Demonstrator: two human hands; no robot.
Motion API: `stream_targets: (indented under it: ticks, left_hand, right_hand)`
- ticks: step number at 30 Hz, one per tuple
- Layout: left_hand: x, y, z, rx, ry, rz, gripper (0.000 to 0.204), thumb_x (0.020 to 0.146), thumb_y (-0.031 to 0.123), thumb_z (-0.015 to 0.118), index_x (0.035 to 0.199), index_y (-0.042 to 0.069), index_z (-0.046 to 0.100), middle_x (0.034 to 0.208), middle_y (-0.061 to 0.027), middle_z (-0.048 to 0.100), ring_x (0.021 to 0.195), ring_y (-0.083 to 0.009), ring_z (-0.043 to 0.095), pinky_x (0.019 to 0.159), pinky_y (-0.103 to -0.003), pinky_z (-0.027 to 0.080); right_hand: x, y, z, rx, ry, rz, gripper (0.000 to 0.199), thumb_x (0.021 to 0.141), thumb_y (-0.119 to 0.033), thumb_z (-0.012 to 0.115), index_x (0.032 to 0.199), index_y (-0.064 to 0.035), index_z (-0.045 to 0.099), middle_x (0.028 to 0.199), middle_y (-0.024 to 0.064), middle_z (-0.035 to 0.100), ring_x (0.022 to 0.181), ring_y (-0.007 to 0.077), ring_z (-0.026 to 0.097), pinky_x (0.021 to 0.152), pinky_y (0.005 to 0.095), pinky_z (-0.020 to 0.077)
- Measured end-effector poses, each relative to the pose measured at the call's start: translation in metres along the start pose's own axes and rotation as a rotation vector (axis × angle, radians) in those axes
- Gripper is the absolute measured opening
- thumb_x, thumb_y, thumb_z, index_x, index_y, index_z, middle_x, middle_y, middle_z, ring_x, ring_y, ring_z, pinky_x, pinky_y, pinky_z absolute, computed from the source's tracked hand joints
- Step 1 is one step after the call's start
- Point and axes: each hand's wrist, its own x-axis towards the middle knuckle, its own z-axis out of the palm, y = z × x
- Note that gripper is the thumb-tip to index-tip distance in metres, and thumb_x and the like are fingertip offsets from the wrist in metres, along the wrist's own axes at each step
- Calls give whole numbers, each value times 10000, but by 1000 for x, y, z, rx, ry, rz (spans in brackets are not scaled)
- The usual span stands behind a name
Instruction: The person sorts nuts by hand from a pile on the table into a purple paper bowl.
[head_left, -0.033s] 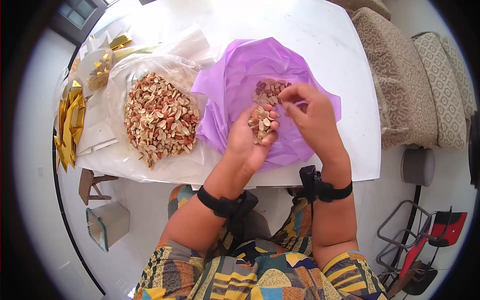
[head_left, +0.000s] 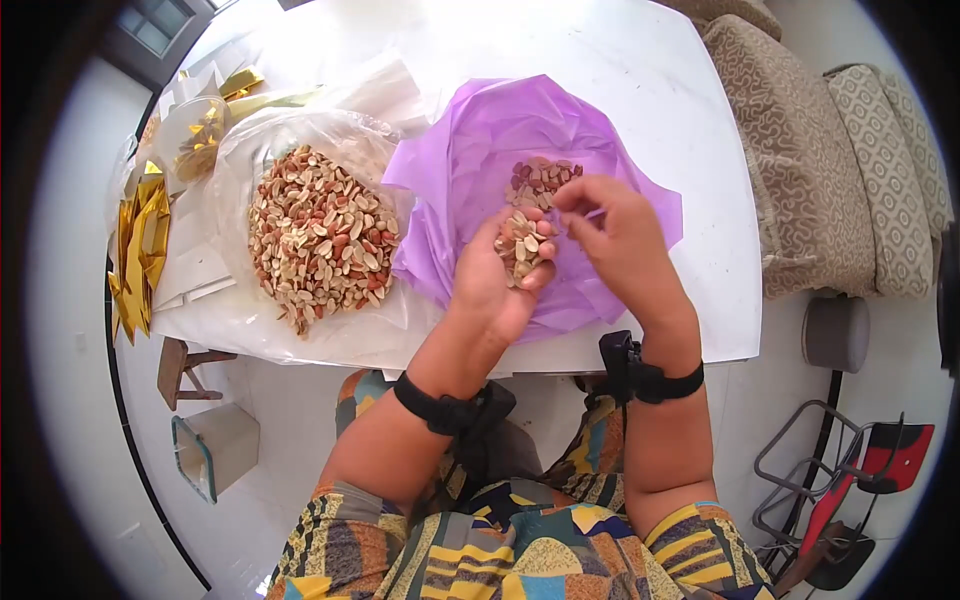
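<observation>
My left hand [head_left: 486, 284] is cupped palm up over the purple plastic bag [head_left: 478, 130], its fingers curled round a handful of peanut halves [head_left: 521, 248]. Just to the right, my right hand [head_left: 622, 228] hovers with thumb and forefinger pinched together; whatever may be between the tips is too small to make out. Beyond both hands, a small heap of peanuts [head_left: 541, 180], some with dark red skins, lies on the spread purple bag. A much larger pile of peanut halves [head_left: 322, 238] rests on a clear plastic bag [head_left: 236, 160] at the left.
Gold foil pouches [head_left: 142, 250] and a clear plastic tub [head_left: 203, 132] stand at the table's left side. White paper [head_left: 190, 275] lies beside them. A bin [head_left: 222, 452] and wooden stool [head_left: 180, 375] are on the floor at left; a red folding chair [head_left: 868, 470] is at right.
My right hand has shifted very slightly left and down, towards the peanuts in my left hand. The left hand looks still.
</observation>
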Motion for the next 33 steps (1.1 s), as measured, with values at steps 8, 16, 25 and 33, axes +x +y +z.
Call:
stream_targets:
  ticks: [8,16,25,33]
  left_hand:
    - [-3,7,0,-79,-130,102,269,1059,276,419,1040,48,561,928,-92,590,744,-192,560,452,-263,403]
    - [-4,10,-2,-90,-126,93,274,1061,269,414,1027,46,569,922,-95,582,737,-204,557,469,-270,406]
    - [-4,12,-4,-56,-76,44,267,1054,249,424,1028,31,577,911,-99,621,742,-218,584,465,-272,408]
    - [-3,9,1,69,-3,82,315,1064,276,404,1078,28,598,904,-78,642,727,-188,623,469,-258,412]
  right_hand:
    - [-5,9,21,-308,-166,-77,207,858,6,585,1042,29,677,1006,224,659,933,378,649,803,414,520]
    - [-7,5,33,-332,-102,-74,206,877,-16,550,1031,19,682,945,217,649,899,385,641,793,417,513]
    - [1,1,15,-336,68,-84,112,840,6,661,951,12,662,871,156,667,768,265,656,691,350,517]
    - [3,-20,14,263,4,-19,94,864,-2,690,955,18,672,915,101,682,726,193,650,677,284,527]
